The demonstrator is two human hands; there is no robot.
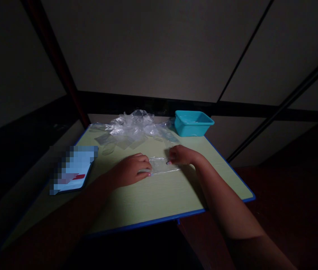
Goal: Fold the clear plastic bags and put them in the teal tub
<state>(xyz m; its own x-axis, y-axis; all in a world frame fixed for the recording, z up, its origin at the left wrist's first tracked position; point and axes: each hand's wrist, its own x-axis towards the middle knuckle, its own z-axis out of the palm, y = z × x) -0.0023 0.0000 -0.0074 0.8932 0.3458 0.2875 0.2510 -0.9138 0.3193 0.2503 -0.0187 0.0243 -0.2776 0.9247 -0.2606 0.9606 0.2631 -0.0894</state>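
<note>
A clear plastic bag (159, 165) lies flat on the pale green table (130, 202), between my two hands. My left hand (135, 168) is closed on the bag's left end, with the fingers curled and the thumb low. Over the right part of the bag, my right hand (180, 155) is closed in a pinch, its fingertips on or just above the plastic; a small dark spot shows at them, too small to name. What that pinch holds, if anything, is hidden.
Behind my hands, a heap of crumpled clear bags (136, 125) covers the table's back edge. A turquoise basket (194, 129) stands at the back right corner. On the left lies a lit phone (77, 168), partly pixelated. Cabinet panels (147, 48) rise behind the table.
</note>
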